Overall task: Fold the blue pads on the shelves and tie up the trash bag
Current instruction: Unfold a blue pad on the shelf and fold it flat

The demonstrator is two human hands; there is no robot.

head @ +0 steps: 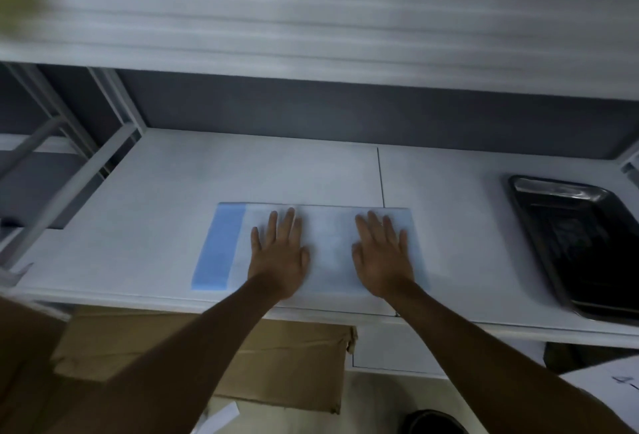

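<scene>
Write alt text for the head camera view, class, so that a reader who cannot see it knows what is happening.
A person's left hand and right hand press flat, fingers spread, on a blue pad lying on a white shelf. A dark metal tray sits to the right, and cardboard boxes lie below.

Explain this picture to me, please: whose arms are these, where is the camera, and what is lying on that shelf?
There is no machine here. A person wears a camera on the head, so you look forward and down along their own bare arms. The left hand and right hand lie flat, fingers straight, pressing on a pad, pale on top with a blue strip showing at its left edge. Nothing is gripped; the hands only press. The pad lies on a white shelf, under another shelf above. To the right on the same shelf sits a dark metal tray. Below the shelf's edge is brown cardboard. No trash bag is plainly in view.
</scene>
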